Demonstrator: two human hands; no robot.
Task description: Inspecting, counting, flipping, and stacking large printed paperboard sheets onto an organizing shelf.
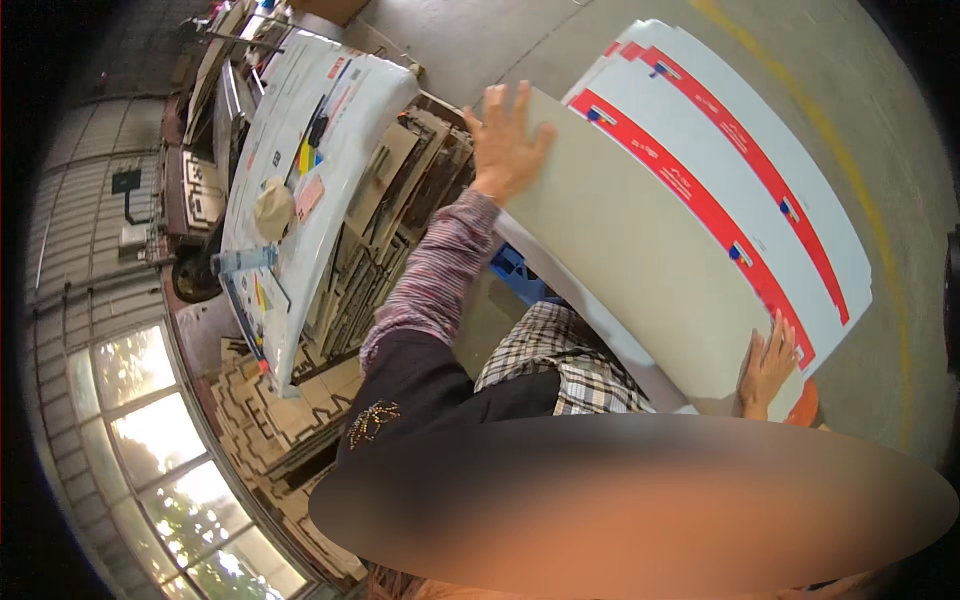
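On the white-covered table [375, 95] at the left, a clear plastic bottle [245, 260], a cream cloth hat [273, 208], a pink slip of paper [309, 196] and a small black object [318, 129] are being carried. A painted yellow line [815, 110] is being borne by the grey concrete floor [455, 45]. At the right, a plain beige board [620, 220] and red-banded white printed sheets [690, 130] are being supported together, their support being mostly hidden beneath them.

A long beige board [625, 245] — plain-faced — adjoins overlapping white, red-banded sheets [690, 145].
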